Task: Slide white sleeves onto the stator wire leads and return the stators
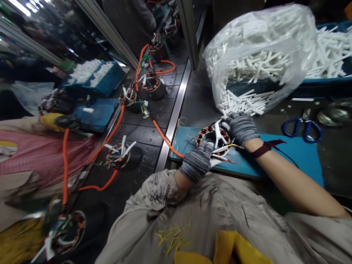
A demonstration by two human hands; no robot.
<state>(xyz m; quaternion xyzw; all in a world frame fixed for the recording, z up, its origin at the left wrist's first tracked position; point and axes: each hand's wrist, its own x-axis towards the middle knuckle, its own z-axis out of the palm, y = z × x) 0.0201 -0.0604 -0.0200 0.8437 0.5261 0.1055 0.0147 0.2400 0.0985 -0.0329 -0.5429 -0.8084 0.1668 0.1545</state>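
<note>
A motor stator (200, 137), a ring of copper windings with orange lacing, lies on the blue board in front of me. White sleeves (217, 132) and several coloured leads (224, 149) stick out of it. My left hand (196, 161), in a grey knit glove, is closed at the stator's near left rim, its fingertips by the leads. My right hand (242, 128), gloved alike, has curled fingers at the far right rim; what they pinch is too small to make out. An orange cable (167, 140) runs to the stator's left side.
A clear plastic bag (220, 55) of white tubes lies open beyond my right hand, beside a blue bin (316, 88). Blue-handled scissors (302, 126) lie right of the board (291, 157). Leftward, several stators (154, 88) stand on a conveyor (145, 128); a co-worker's gloved hand (59, 121) is beyond.
</note>
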